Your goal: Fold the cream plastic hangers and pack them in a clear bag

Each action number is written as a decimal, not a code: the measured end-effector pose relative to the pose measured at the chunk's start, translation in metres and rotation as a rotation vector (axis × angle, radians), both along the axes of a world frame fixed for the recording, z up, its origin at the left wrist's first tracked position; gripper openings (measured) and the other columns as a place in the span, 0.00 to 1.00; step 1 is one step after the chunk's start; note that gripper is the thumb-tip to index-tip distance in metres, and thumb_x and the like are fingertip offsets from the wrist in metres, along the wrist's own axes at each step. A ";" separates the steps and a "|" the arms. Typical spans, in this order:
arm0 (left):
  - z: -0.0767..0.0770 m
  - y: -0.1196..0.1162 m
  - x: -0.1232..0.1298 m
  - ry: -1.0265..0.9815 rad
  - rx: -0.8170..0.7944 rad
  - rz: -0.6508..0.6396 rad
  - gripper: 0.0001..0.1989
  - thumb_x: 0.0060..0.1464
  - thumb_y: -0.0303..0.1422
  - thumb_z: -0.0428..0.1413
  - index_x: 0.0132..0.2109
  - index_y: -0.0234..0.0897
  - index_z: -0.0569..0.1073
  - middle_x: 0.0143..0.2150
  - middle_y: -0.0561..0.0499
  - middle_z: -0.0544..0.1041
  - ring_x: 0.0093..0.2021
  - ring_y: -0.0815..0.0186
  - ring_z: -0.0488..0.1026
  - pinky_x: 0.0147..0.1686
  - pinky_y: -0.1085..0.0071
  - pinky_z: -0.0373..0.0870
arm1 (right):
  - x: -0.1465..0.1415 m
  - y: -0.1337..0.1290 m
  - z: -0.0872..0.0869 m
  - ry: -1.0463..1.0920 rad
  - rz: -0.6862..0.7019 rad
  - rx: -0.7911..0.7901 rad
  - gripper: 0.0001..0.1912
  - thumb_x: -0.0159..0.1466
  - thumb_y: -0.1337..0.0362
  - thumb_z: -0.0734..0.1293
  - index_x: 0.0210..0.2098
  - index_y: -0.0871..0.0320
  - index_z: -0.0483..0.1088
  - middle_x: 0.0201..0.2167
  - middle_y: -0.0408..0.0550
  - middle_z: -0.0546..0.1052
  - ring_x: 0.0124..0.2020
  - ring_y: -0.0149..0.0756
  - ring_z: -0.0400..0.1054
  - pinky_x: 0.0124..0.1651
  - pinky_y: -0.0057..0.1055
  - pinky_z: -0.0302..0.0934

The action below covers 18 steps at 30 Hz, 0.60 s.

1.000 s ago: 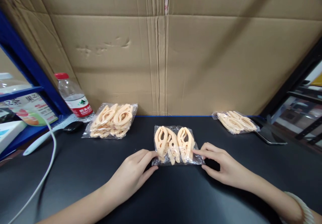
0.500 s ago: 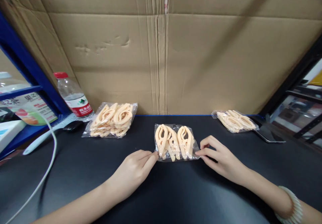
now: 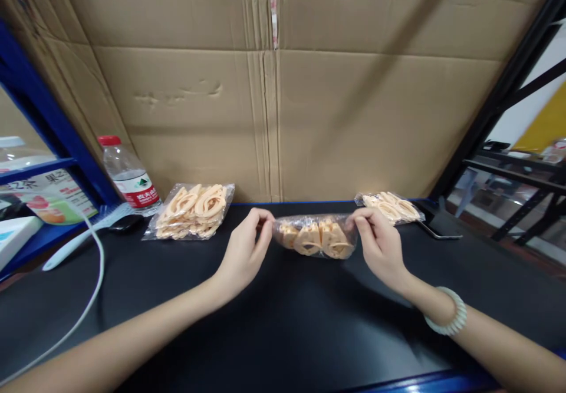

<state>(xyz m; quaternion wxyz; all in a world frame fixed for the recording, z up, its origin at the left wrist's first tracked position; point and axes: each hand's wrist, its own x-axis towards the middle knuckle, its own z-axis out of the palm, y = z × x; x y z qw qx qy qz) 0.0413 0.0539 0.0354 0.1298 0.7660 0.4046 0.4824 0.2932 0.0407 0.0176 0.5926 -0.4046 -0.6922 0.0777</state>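
A clear plastic bag of peach-coloured clips [image 3: 316, 238] hangs tilted between both hands over the black table [image 3: 283, 328]. My left hand [image 3: 247, 248] pinches its upper left corner between thumb and fingers. At the upper right corner, my right hand [image 3: 381, 244] holds the plastic in a similar pinch. A stack of bagged clips [image 3: 192, 210] lies to the left at the back. Another bag of clips [image 3: 389, 206] rests at the back right, partly behind my right hand.
Cardboard [image 3: 198, 98] stands along the back edge. At the left are a red-capped bottle [image 3: 132, 178], a white-blue handle [image 3: 84, 240], a black object [image 3: 126, 223] and a white cable [image 3: 95, 287]. A flat dark device [image 3: 442, 228] lies at right.
Both hands have raised the bag's edge off the table, and the clips now sag toward its bottom. The camera view has shifted, showing more above the cardboard.
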 end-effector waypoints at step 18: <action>-0.040 0.118 0.165 -0.376 -0.457 0.071 0.13 0.62 0.36 0.54 0.50 0.33 0.70 0.47 0.46 0.74 0.42 0.62 0.74 0.41 0.61 0.74 | 0.108 0.083 -0.012 0.527 -0.153 -0.577 0.12 0.68 0.60 0.64 0.46 0.62 0.68 0.39 0.47 0.73 0.33 0.32 0.70 0.34 0.31 0.69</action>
